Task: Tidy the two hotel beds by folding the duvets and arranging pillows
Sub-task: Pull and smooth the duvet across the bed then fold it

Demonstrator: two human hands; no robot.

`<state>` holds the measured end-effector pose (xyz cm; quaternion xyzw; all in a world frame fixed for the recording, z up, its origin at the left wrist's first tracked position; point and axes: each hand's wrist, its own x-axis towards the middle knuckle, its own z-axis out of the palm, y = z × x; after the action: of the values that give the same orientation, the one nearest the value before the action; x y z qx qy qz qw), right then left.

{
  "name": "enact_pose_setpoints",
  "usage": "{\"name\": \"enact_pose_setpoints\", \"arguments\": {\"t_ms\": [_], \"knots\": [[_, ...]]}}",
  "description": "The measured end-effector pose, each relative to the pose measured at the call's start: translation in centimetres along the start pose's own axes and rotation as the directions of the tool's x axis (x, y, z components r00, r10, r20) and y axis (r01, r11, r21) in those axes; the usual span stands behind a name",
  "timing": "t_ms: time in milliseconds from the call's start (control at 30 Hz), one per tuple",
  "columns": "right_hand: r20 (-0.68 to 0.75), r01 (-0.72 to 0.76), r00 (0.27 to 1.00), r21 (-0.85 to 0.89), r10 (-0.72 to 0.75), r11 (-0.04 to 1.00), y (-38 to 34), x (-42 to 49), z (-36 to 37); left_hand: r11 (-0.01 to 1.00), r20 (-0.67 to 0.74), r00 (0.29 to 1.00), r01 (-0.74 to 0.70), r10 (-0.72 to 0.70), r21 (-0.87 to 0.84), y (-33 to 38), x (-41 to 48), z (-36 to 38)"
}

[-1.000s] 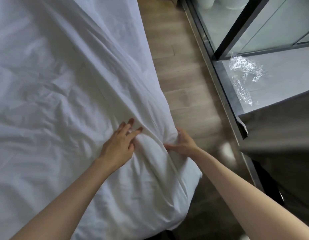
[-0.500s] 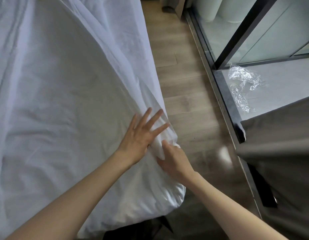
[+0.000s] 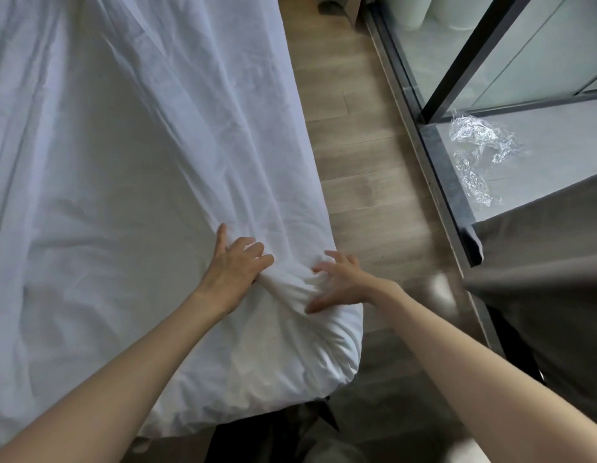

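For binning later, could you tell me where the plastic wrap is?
Head view, upper right: the plastic wrap lies on the grey floor just beyond the black frame.

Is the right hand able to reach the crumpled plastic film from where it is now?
Probably not. The right hand rests on the duvet corner, while the plastic film sits beyond the wooden floor and the dark frame; stepping closer seems needed.
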<state>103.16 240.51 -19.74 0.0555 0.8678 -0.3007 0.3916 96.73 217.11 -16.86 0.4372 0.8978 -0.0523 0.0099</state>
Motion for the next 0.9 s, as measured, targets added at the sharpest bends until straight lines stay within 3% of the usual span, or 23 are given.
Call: {"name": "enact_pose_setpoints", "arguments": {"t_ms": [167, 267, 400, 533, 667, 733, 833, 900], "knots": [[-0.033, 0.057, 0.998, -0.071, -0.059, 0.996, 0.7, -0.5, 1.3, 1.0, -0.029, 0.999, 0.022, -0.022, 0.015, 0.0, -0.1, 0.6], [-0.021, 0.068, 0.997, -0.233, -0.075, 0.97, 0.6, -2.4, 1.6, 0.999, -0.035, 0.999, 0.025, -0.024, 0.031, 0.3, 0.1, 0.2], [-0.119, 0.022, 0.991, -0.363, -0.069, 0.932, -0.9, -6.0, 2.5, 0.997, 0.033, 0.999, 0.033, -0.035, 0.073, 0.5, 0.4, -0.5], [-0.21, 0.016, 0.973, -0.334, -0.091, 0.942, -3.6, -9.8, 3.9, 0.998, 0.058, 0.998, 0.035, -0.038, 0.043, 1.0, -0.2, -2.5], [-0.266, 0.053, 0.954, -0.302, -0.138, 0.952, -6.7, -13.1, 5.5, 0.987, 0.078, 0.988, -0.14, 0.134, 0.076, 0.8, -1.5, -5.3], [-0.3, 0.044, 0.946, -0.261, -0.124, 0.964, -8.6, -14.9, 6.5, 0.967, 0.016, 0.974, -0.228, 0.228, 0.116, 0.0, -2.6, -6.5], [-0.37, 0.016, 0.923, -0.226, -0.101, 0.974, -11.8, -17.0, 7.9, 0.955, -0.034, 0.957, -0.286, 0.289, 0.075, -1.2, -5.2, -8.3], [-0.392, -0.009, 0.919, -0.127, -0.041, 0.992, -14.3, -18.0, 8.9, 0.955, 0.014, 0.958, -0.287, 0.287, 0.074, -2.1, -7.0, -9.7]]}}
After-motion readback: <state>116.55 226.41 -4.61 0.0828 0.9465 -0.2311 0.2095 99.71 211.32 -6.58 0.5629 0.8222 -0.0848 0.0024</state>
